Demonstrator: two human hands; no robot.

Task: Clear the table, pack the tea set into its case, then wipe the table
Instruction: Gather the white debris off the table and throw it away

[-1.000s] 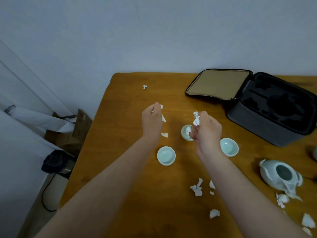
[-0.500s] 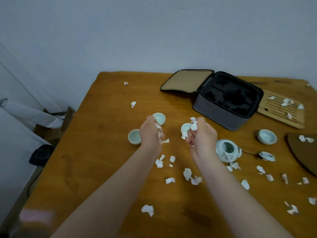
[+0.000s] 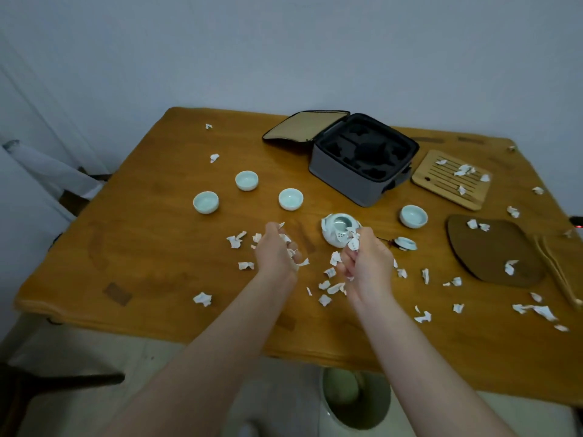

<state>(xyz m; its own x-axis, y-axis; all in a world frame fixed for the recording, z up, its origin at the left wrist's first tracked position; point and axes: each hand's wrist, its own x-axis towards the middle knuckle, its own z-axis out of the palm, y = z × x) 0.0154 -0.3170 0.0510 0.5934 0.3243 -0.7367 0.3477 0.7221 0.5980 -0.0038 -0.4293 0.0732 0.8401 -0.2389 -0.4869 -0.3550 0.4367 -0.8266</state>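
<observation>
White paper scraps litter the wooden table. My left hand grips a bunch of scraps above the table's middle. My right hand also holds a fistful of scraps, just in front of the pale celadon teapot. Its lid lies to the right. Several matching teacups stand around: one at left, one, one and one at right. The grey case stands open at the back, its black foam slots bare.
A bamboo tea tray with scraps on it lies right of the case. A dark brown mat and wooden tongs lie at the right edge. A pale green bin stands on the floor under the table's near edge.
The view has pulled back and shifted right, so the whole table shows. Both hands have drawn toward the near edge, still clutching scraps, from the cups to in front of the teapot.
</observation>
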